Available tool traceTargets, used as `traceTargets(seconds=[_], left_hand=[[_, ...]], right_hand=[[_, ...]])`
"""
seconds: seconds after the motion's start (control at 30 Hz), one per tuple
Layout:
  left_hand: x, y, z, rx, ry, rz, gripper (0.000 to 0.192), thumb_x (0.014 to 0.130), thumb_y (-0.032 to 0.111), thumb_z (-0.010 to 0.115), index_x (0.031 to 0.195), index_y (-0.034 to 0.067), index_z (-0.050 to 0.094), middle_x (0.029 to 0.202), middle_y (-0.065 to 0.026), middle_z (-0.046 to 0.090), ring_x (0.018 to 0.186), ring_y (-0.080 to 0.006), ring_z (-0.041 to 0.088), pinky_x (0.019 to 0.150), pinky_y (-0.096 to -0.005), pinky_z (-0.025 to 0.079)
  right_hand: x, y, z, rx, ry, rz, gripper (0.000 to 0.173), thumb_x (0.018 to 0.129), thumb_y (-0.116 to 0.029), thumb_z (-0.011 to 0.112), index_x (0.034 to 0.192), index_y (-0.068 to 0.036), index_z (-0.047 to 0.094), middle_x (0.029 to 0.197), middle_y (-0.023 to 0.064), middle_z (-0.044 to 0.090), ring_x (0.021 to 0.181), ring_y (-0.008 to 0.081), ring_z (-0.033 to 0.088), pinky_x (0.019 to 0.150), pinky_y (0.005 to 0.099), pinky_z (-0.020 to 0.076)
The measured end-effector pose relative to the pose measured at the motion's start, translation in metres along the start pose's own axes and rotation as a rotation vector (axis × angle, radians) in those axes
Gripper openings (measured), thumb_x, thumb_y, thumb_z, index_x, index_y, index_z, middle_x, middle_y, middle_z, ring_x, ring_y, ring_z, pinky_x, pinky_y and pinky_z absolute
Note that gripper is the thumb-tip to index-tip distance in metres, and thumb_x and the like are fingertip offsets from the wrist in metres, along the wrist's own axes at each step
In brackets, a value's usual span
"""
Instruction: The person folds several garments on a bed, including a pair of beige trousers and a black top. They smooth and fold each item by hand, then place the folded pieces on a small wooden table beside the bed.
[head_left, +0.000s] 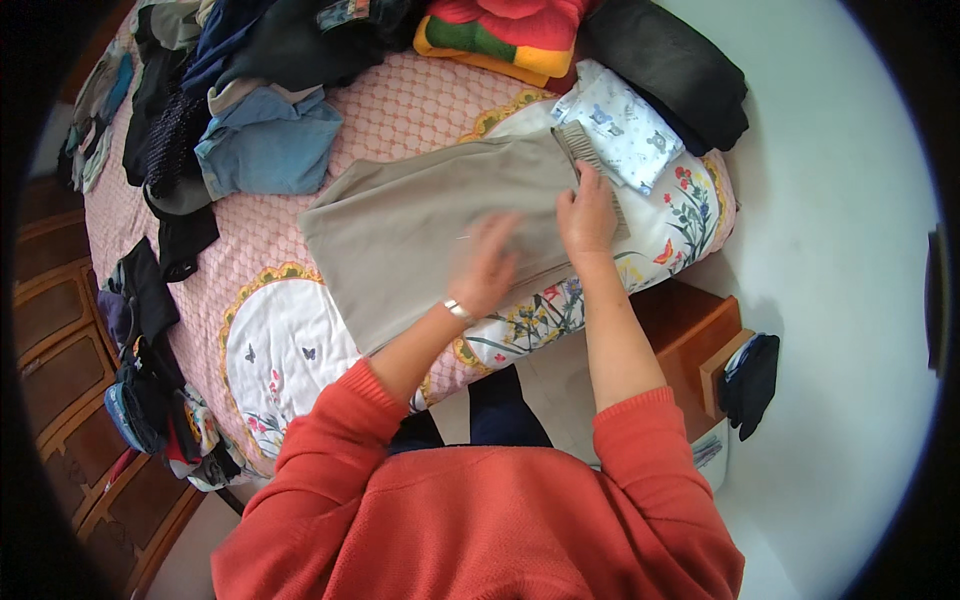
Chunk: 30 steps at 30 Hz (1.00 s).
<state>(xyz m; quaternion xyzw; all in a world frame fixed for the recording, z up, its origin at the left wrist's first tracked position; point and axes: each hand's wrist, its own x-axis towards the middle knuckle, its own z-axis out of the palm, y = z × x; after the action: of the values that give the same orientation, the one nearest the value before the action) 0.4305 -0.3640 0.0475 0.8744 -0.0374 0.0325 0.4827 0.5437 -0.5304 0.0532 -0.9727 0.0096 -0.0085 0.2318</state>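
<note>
Beige trousers (420, 202) with a gathered elastic waistband (577, 142) lie folded lengthwise on the bed, waistband to the right. My right hand (589, 214) grips the fabric at the waistband, thumb and fingers bent on its edge. Blurred by motion, my left hand (487, 262) is over the middle of the trousers with its fingers apart and nothing in it. Whether its fingertips touch the cloth cannot be made out. Just beyond the waistband sits a folded white garment (619, 124) with a bear print.
A pink and white floral bedspread (285, 345) covers the bed. Dark clothes (300, 52) and a light blue denim garment (270, 142) are heaped far left. A bright folded blanket (502, 37) and black folded garment (667, 75) lie at the back. A wooden nightstand (690, 330) has an open drawer.
</note>
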Motion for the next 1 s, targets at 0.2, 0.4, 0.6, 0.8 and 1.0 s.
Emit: traceTargets(seconds=[0.2, 0.4, 0.6, 0.8, 1.0], left_hand=[[-0.08, -0.075, -0.119, 0.664, 0.656, -0.634, 0.063, 0.08, 0.022, 0.071, 0.133, 0.003, 0.044, 0.123, -0.021, 0.056, 0.112, -0.0342, 0.054, 0.093, -0.0418, 0.044], [-0.112, -0.099, -0.123, -0.046, 0.571, -1.089, 0.05, 0.084, 0.027, 0.073, 0.119, 0.0, 0.049, 0.1, -0.0139, 0.065, 0.086, -0.0239, 0.064, 0.077, -0.0341, 0.051], [-0.132, -0.086, -0.143, -1.006, 0.532, -1.015, 0.026, 0.089, 0.012, 0.066, 0.112, 0.004, 0.057, 0.098, -0.0058, 0.067, 0.084, -0.0158, 0.064, 0.076, -0.0313, 0.053], [-0.157, -0.074, -0.208, -1.123, 0.527, -0.942, 0.029, 0.088, 0.011, 0.066, 0.115, 0.005, 0.057, 0.101, -0.0058, 0.067, 0.085, -0.0143, 0.064, 0.076, -0.0303, 0.054], [-0.202, -0.07, -0.315, -1.044, 0.662, -0.81, 0.032, 0.09, 0.016, 0.063, 0.119, 0.006, 0.055, 0.104, -0.0054, 0.065, 0.088, -0.0146, 0.064, 0.078, -0.0295, 0.053]], right_hand=[[0.002, 0.001, -0.004, -0.284, 0.192, -0.023, 0.075, 0.075, -0.037, 0.074, 0.134, -0.004, 0.041, 0.115, 0.018, 0.057, 0.107, 0.0368, 0.054, 0.087, 0.0486, 0.0454], [0.004, 0.014, -0.004, -0.18, 0.007, 0.029, 0.093, 0.074, -0.048, 0.074, 0.141, -0.001, 0.031, 0.118, 0.024, 0.057, 0.105, 0.0397, 0.058, 0.088, 0.0463, 0.047], [0.017, 0.014, -0.027, 0.055, -0.24, 0.099, 0.074, 0.075, -0.038, 0.075, 0.128, 0.003, 0.044, 0.113, 0.0256, 0.062, 0.102, 0.0386, 0.061, 0.088, 0.0411, 0.047], [-0.01, -0.052, -0.062, 0.221, -0.401, 0.065, 0.051, 0.076, -0.026, 0.075, 0.111, 0.003, 0.054, 0.099, 0.0179, 0.067, 0.089, 0.0258, 0.064, 0.081, 0.0349, 0.0485], [-0.04, -0.16, -0.053, 0.441, -0.452, -0.068, 0.044, 0.078, -0.02, 0.075, 0.11, 0.002, 0.054, 0.093, 0.0114, 0.066, 0.084, 0.018, 0.061, 0.077, 0.031, 0.0486]])
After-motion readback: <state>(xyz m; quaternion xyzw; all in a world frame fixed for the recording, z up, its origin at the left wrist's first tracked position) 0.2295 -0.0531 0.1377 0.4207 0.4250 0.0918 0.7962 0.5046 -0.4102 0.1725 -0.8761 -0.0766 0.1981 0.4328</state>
